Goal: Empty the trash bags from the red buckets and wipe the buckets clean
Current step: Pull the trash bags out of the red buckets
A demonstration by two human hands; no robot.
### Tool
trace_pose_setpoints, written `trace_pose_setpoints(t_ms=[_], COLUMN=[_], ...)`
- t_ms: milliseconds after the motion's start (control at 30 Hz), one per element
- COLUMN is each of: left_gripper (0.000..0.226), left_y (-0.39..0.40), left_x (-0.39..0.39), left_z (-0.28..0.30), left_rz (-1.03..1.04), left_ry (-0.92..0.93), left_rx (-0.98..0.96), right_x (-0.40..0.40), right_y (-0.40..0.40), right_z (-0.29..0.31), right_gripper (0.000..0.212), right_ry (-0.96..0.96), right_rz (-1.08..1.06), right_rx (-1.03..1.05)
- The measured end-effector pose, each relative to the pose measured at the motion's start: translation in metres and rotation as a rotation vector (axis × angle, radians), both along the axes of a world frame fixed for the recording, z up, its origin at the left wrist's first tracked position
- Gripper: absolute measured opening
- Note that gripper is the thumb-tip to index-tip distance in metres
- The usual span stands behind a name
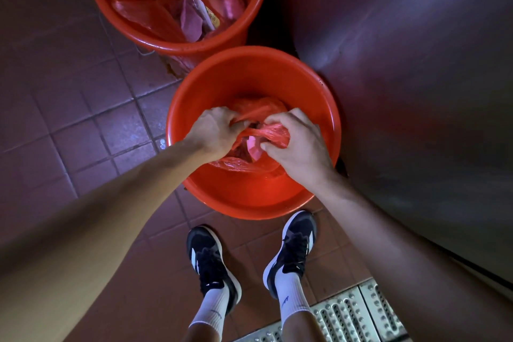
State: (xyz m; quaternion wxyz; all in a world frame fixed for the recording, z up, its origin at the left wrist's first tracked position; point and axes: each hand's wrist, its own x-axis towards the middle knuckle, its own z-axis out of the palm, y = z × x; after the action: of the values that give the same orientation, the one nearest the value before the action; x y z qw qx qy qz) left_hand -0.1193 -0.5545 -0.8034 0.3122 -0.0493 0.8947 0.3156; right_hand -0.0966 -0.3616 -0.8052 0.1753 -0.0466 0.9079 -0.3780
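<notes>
Two red buckets stand on the tiled floor. The near bucket [249,75] is right in front of my feet, and a red plastic trash bag [258,108] sits inside it. My left hand [213,130] grips the bag's left edge, and my right hand [297,141] pinches its right edge, both over the bag's mouth. Pink paper shows inside the opening. The far bucket [138,28] at the top holds a loose red bag [138,5] with pink and yellow rubbish.
A large steel surface [416,78] rises close on the right, touching the near bucket's side. A perforated metal floor grate [355,316] lies at the lower right by my shoes [211,261]. Brown floor tiles [69,108] stretch to the left.
</notes>
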Motion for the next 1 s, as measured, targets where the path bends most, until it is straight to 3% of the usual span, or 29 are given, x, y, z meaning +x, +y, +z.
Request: trace_pose_setpoints(t_ms=[167, 267, 400, 533, 667, 833, 1000], left_gripper=[0.028, 0.025, 0.023, 0.023, 0.018, 0.038, 0.026], left_y=[0.0, -0.001, -0.006, -0.01, -0.011, -0.009, -0.008], left_x=[0.006, 0.009, 0.009, 0.01, 0.017, 0.021, 0.024], left_z=[-0.003, -0.007, -0.007, -0.004, -0.007, -0.004, -0.006], left_rz=[-0.051, -0.174, -0.198, -0.146, -0.174, -0.277, -0.373], left_ry=[-0.081, -0.009, -0.017, -0.003, 0.103, 0.146, 0.142], left_rx=[0.004, -0.036, 0.006, 0.049, 0.054, 0.112, 0.068], right_x=[0.007, 0.005, 0.0, -0.004, -0.009, -0.011, -0.01], right_y=[0.007, 0.005, 0.001, 0.001, 0.005, 0.005, 0.009], right_z=[-0.002, -0.009, -0.006, 0.0, -0.002, 0.005, 0.001], right_gripper=[0.071, 0.055, 0.023, 0.019, 0.019, 0.023, 0.024], right_ry=[0.084, 0.135, 0.142, -0.127, -0.37, -0.489, -0.491], right_rz=[0.093, 0.193, 0.139, -0.063, -0.312, -0.426, -0.406], right_rx=[0.119, 0.19, 0.192, 0.119, -0.177, -0.377, -0.345])
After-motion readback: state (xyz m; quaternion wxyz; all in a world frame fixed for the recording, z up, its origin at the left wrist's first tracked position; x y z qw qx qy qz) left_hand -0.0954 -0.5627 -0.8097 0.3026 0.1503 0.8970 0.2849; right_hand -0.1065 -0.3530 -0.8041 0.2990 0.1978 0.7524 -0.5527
